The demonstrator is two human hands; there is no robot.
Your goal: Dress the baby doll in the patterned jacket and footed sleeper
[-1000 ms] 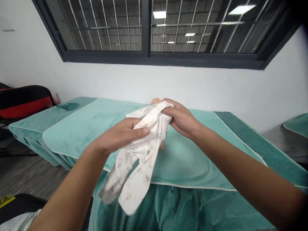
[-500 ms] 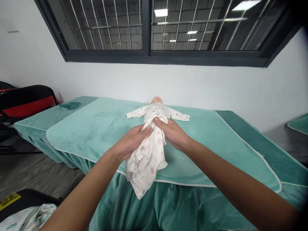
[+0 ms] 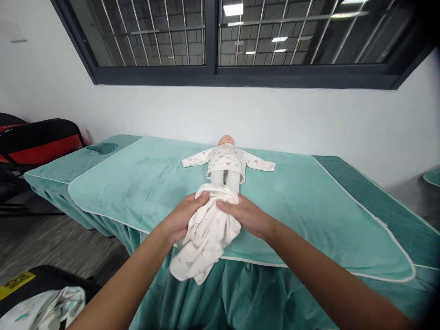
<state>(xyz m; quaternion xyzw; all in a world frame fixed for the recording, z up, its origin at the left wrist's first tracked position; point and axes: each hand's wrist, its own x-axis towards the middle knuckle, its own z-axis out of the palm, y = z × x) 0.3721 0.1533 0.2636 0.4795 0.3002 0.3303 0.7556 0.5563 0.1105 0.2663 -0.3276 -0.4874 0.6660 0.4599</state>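
Observation:
On the green bed lies a baby doll (image 3: pixel 227 140) on its back, head toward the wall. It wears a white patterned long-sleeved top (image 3: pixel 227 160) with both sleeves spread out. Its pale legs (image 3: pixel 233 179) show below the hem; the feet are hidden. White patterned baby pants (image 3: pixel 210 238) are bunched at the feet end, their lower part hanging near the bed's front edge. My left hand (image 3: pixel 187 214) grips the waistband on the left, thumb on top. My right hand (image 3: pixel 249 215) grips it on the right, thumb pressed into the cloth.
A light green blanket (image 3: pixel 144 174) with white piping covers the bed. Beyond it are a white wall (image 3: pixel 275 117) and a barred window (image 3: pixel 213 75). Red and black chairs (image 3: pixel 44 142) stand at left. Patterned cloth (image 3: pixel 51 307) lies on a black seat at lower left.
Both hands have drawn the pants' waistband toward me, from the doll's waist area down to the lower legs. The doll's legs and the top's hem now show.

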